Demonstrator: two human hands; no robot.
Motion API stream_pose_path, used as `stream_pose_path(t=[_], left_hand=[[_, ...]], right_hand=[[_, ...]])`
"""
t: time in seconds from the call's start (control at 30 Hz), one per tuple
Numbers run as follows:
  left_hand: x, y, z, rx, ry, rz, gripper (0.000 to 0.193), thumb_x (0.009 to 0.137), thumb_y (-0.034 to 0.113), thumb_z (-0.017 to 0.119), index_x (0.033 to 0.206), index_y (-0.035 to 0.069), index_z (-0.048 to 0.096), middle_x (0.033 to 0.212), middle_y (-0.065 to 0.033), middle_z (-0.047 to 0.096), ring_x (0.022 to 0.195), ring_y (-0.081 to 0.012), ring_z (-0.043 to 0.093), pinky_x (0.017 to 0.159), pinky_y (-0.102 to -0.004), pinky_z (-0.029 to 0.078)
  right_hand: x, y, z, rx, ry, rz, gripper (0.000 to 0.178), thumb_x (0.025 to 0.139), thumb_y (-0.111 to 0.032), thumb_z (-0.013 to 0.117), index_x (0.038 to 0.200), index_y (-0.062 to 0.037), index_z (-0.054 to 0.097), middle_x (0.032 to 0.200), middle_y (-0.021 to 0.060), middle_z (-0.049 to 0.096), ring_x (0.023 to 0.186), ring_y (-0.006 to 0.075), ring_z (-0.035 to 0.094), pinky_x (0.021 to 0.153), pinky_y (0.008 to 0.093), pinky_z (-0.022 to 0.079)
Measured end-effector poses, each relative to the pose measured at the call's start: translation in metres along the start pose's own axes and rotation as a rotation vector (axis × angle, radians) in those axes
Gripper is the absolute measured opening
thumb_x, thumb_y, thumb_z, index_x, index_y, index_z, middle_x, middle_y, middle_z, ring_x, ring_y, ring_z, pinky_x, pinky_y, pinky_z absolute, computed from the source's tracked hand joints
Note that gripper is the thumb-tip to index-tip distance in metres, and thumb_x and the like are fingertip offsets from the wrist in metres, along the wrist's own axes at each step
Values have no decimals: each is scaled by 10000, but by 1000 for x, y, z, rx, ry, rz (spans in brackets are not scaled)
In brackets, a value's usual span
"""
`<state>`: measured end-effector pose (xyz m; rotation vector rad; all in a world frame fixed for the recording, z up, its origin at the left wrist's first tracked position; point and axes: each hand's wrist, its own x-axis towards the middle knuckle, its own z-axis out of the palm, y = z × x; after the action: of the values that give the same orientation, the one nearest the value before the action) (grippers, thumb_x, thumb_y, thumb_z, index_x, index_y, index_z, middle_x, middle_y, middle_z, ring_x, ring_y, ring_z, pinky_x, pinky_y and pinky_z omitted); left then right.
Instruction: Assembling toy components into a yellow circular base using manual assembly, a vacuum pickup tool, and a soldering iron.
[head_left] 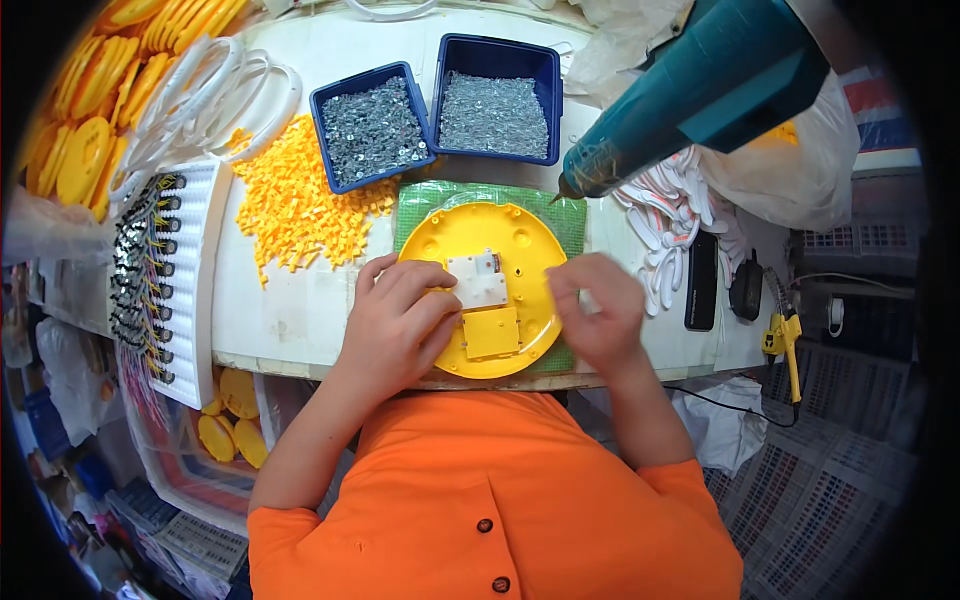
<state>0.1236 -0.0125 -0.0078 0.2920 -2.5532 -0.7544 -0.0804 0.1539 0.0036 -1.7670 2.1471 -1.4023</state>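
Note:
A round yellow plastic housing (540, 340) lies open side up on a green mat (572, 222). Inside it sit a white plastic box (478, 280) and, nearer to me, a square yellow cover (491, 332). My left hand (395, 315) lies over the housing's left side, its fingers bent and their tips at the white box. By the right rim is my right hand (605, 310), slightly blurred, with curled fingers. Whatever it may hold is hidden. Above the mat's right far corner hangs a teal power screwdriver (690, 95), its tip pointing down and left.
Two blue bins, a smaller one (318, 120) and a larger one (500, 42), hold small metal screws. Small yellow parts (310, 200) are heaped to the left, near a white foam tray (205, 270) of wired components. White parts (665, 245) and a black case (702, 282) lie right.

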Motion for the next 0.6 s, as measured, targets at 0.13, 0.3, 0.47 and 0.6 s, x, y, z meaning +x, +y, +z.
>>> stream_pose_path(t=[0.13, 0.3, 0.47, 0.6], left_hand=[[-1, 0, -1, 103, -30, 45, 180, 806, 126, 775, 944, 135, 659, 1093, -10, 656, 1073, -210, 645, 1046, -480, 395], [7, 2, -11, 88, -61, 44, 302, 805, 144, 783, 1079, 112, 661, 1128, -41, 649, 1109, -237, 637, 1053, -470, 403], [34, -3, -16, -45, -177, 113, 619, 802, 269, 805, 1323, 27, 575, 1297, -151, 600, 1221, -340, 573, 1050, -455, 434], [48, -4, 4, -17, -233, 126, 722, 820, 368, 795, 1375, -13, 534, 1357, -176, 571, 1266, -356, 547, 1092, -468, 415]], right_hand=[[30, 2, -30, 80, 152, 104, 279, 1004, -210, 645, 1119, 44, 667, 1049, 138, 706, 978, 224, 686, 875, 355, 531], [98, -16, -16, 502, 162, -104, 748, 992, -632, 530, 1359, 20, 553, 1256, 118, 644, 1061, 207, 656, 954, 320, 486], [130, -40, -34, 539, -211, 80, 997, 960, -794, 344, 1450, 69, 439, 1200, 203, 679, 1110, 271, 668, 980, 375, 500], [117, -46, -20, 999, -209, 167, 857, 976, -653, 446, 1377, 103, 458, 1001, 208, 653, 961, 280, 647, 883, 354, 494]])
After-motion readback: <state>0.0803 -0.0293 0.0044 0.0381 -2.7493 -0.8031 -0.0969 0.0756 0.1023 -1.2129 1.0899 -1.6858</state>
